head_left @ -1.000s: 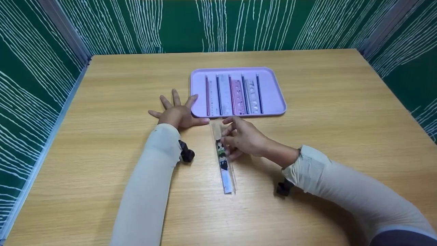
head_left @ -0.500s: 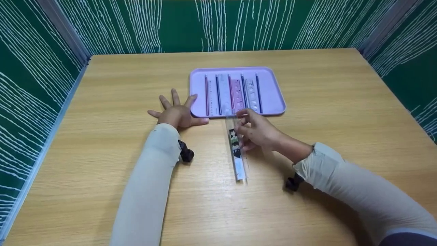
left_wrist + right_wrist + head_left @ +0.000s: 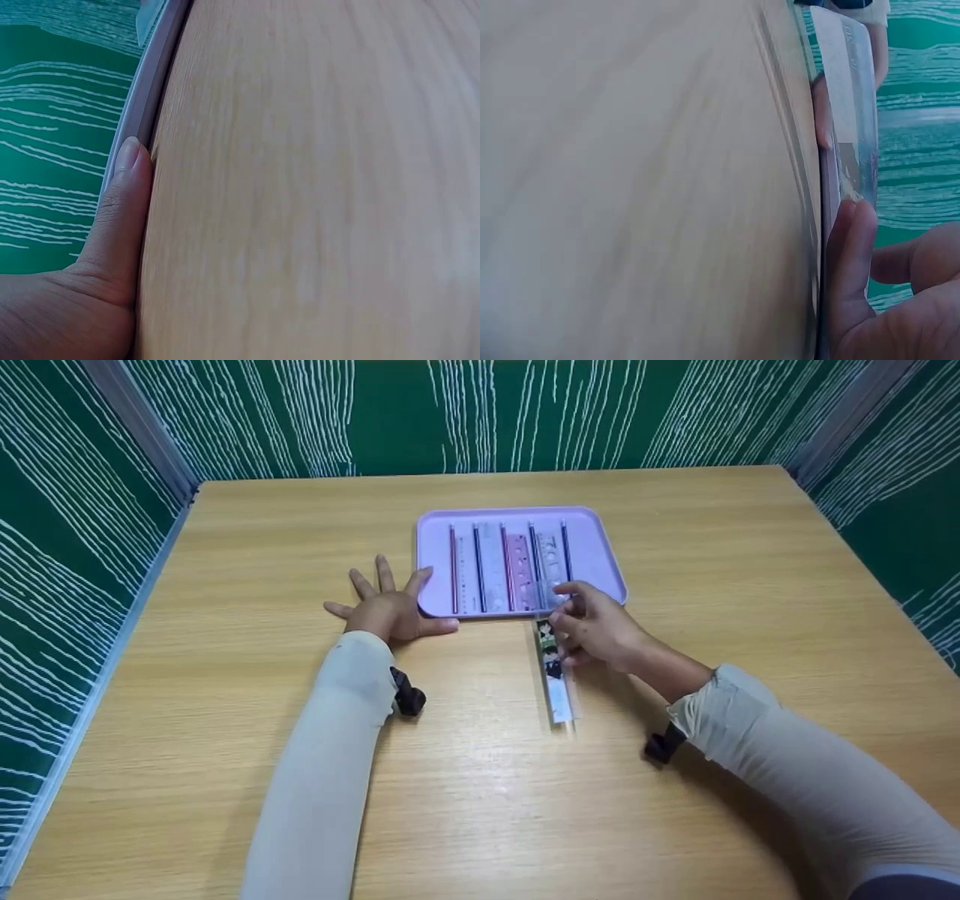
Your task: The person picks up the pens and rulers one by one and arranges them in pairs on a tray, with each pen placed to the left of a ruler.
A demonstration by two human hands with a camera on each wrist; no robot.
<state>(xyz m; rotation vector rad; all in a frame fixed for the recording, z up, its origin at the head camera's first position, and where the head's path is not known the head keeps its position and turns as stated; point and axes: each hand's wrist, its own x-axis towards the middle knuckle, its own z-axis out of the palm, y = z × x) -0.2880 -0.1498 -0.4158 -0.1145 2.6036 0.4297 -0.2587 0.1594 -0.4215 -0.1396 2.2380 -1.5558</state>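
Note:
My right hand [image 3: 604,630] pinches a clear ruler [image 3: 553,669] with a cartoon strip printed along it, between thumb and fingers. Its far end overlaps the near rim of the lilac tray [image 3: 596,547]; the near end points back toward me. In the right wrist view the ruler [image 3: 851,97] stands on edge above the fingertips. Spread out at the tray's near left corner is my left hand [image 3: 391,613], one finger on the tray's edge and the thumb along the near side. The left wrist view shows only the thumb [image 3: 124,202] and part of the palm.
Several pencils, among them a red pencil [image 3: 453,570] and a dark pencil [image 3: 567,551], alternate with rulers in the tray, including a pink ruler [image 3: 520,559] and a clear ruler [image 3: 550,551]. The wooden table [image 3: 262,585] is bounded by green walls [image 3: 405,420] with white streaks.
My right hand has carried the ruler to the right and away from me, from beside the left thumb to the right part of the tray's near edge. The left hand has stayed put.

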